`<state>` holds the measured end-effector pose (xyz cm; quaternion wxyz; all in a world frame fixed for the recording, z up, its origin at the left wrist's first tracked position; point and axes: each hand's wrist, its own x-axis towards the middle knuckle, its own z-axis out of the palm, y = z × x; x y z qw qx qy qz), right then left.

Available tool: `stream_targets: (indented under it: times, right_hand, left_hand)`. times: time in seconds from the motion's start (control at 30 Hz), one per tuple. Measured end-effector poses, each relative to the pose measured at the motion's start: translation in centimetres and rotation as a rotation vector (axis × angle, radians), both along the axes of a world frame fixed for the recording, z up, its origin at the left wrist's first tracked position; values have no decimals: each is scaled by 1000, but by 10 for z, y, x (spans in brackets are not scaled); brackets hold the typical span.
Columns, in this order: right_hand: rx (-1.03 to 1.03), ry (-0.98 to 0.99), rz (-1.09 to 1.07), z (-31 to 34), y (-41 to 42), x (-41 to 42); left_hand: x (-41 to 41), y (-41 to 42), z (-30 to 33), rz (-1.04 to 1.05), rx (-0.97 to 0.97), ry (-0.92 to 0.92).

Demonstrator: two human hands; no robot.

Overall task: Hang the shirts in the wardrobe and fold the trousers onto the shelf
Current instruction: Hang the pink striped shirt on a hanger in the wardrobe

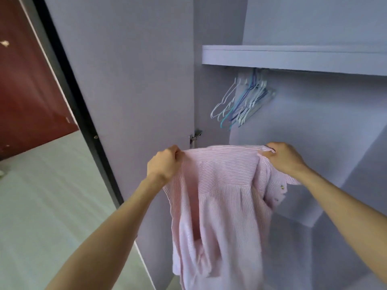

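A: What are the hands doing?
B: They are holding up the pink striped shirt (217,195) between them, the left hand (163,164) and right hand (284,158) each pinching a shoulder
A: Next?
B: I'd be freeing one hand for the wire hangers (240,103) hanging above the right hand, under the shelf (293,59)

No words, numbers, labels or signs to read anywhere.
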<state>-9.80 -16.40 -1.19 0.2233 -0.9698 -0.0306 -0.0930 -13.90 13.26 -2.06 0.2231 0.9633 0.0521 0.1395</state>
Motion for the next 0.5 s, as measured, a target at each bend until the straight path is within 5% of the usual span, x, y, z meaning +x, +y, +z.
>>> stream_targets:
  times: [0.1,0.17,0.23,0.33,0.5]
  right_hand:
    - [-304,-390,-107,1,-3,-8]
    - [-221,-666,-173,0,-1,-15]
    - [-154,-550,-222,1,3,-8]
    - [-140,10,-199,1,2,7]
    - [280,7,-95,-16,24,15]
  left_hand:
    - [1,-3,1,13,23,-128]
    - [1,-7,6,17,-126,-433]
    - [5,-11,11,-11,-195,-504]
    - [21,-12,3,-55,-88,-72]
    - [45,-6,-12,-79,-301,103]
